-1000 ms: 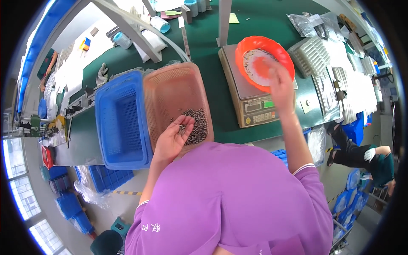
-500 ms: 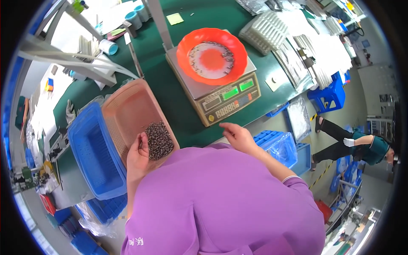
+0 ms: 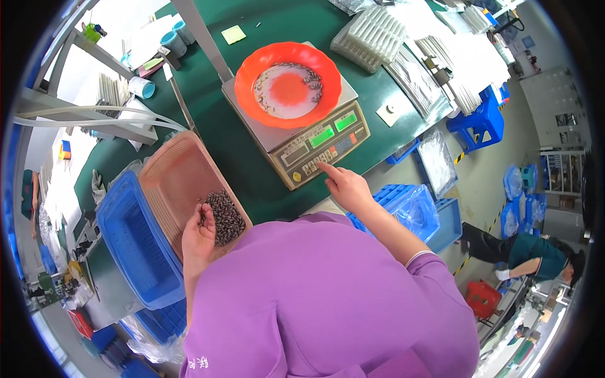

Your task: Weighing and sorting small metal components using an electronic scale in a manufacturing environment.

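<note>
My right hand (image 3: pixel 348 189) points its index finger at the lower keys of a digital scale (image 3: pixel 296 179); the fingertip looks to be on or just above the keypad. That hand holds nothing, and its other fingers curl loosely. On the scale's plate sits a scalloped orange-red bowl (image 3: pixel 287 118), with small metal pins (image 3: pixel 312 79) scattered around its bottom. My left hand (image 3: pixel 199 236) is half closed, palm up, at a pink plastic basket (image 3: pixel 173 170). Dark bits, apparently a few pins, show between its fingers. Beside it in the basket lies a heap of dark metal pins (image 3: pixel 225 217).
A blue basket (image 3: pixel 135 233) stands left of the pink one. A metal post (image 3: pixel 201 38) rises behind the scale. White ridged trays (image 3: pixel 370 38) and papers lie at the back right. Blue crates (image 3: pixel 403 208) stand below the table's right edge. A person (image 3: pixel 535 255) is at the far right.
My right hand has come up to the scale's keys, its index finger now stretched out. My left hand stays at the pin heap. The view has shifted a little; the person at right has moved.
</note>
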`<action>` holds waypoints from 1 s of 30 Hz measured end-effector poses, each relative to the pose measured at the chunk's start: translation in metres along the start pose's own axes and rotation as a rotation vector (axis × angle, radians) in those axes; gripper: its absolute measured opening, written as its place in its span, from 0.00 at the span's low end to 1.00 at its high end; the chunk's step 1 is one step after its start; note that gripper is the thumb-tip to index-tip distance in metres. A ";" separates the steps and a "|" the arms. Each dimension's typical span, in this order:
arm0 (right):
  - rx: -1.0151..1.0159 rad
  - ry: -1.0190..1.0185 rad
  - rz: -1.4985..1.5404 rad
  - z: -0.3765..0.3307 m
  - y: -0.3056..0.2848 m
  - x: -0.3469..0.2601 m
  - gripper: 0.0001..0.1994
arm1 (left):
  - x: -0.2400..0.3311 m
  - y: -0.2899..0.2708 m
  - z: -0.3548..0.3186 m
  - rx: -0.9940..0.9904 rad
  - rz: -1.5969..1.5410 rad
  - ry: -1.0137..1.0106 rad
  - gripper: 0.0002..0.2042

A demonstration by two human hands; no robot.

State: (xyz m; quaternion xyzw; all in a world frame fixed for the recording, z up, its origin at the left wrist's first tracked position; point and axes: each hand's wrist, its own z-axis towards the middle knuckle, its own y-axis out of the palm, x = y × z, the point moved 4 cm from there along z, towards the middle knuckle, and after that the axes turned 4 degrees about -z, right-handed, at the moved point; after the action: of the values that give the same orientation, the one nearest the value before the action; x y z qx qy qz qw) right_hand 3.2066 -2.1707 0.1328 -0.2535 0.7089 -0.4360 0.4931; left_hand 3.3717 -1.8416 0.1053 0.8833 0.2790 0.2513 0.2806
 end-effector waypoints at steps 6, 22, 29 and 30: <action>-0.048 0.010 -0.099 0.007 0.000 0.002 0.24 | -0.001 0.001 -0.006 -0.014 0.003 -0.013 0.09; 0.078 0.099 -0.062 -0.002 -0.009 0.022 0.21 | -0.003 0.011 0.004 0.009 0.113 0.046 0.10; 0.004 0.084 -0.209 -0.001 -0.003 0.026 0.22 | -0.004 0.013 0.006 -0.024 0.061 -0.015 0.12; 0.004 0.086 -0.209 0.000 -0.003 0.025 0.22 | -0.004 0.011 0.008 -0.027 0.074 -0.016 0.12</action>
State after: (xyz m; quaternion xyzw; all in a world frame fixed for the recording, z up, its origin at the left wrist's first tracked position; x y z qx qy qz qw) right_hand 3.1963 -2.1922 0.1234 -0.3060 0.6981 -0.4971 0.4146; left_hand 3.3777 -1.8550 0.1055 0.8912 0.2403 0.2581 0.2853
